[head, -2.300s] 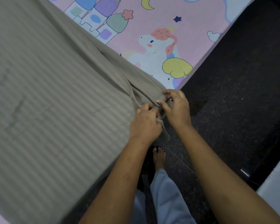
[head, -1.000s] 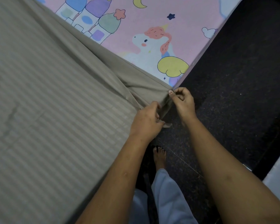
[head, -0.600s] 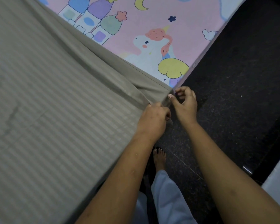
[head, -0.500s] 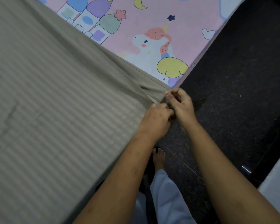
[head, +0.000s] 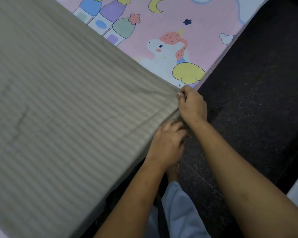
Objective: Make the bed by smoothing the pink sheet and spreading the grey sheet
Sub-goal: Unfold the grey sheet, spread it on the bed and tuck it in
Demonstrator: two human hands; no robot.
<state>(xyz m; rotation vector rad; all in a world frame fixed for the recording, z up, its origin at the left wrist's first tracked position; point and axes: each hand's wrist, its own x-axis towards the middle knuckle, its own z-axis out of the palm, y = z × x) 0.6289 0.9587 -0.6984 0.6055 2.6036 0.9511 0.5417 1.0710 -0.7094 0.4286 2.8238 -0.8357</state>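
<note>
2 sheets: grey sheet (head: 67,109) spread at 9 o'clock, pink sheet (head: 162,19) exposed at 1 o'clock | 2 hands: grey corner pinched by right hand (head: 192,105); left hand (head: 167,145) blurred at its edge, grip cannot be told

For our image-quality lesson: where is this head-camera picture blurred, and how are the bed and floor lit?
Head view: the left hand is smeared by motion blur, the right hand sharper; head view: stripes on the grey sheet soften toward the lower left; head view: light is dim, no glare, the pink sheet brightest, the floor dark and grainy.
</note>
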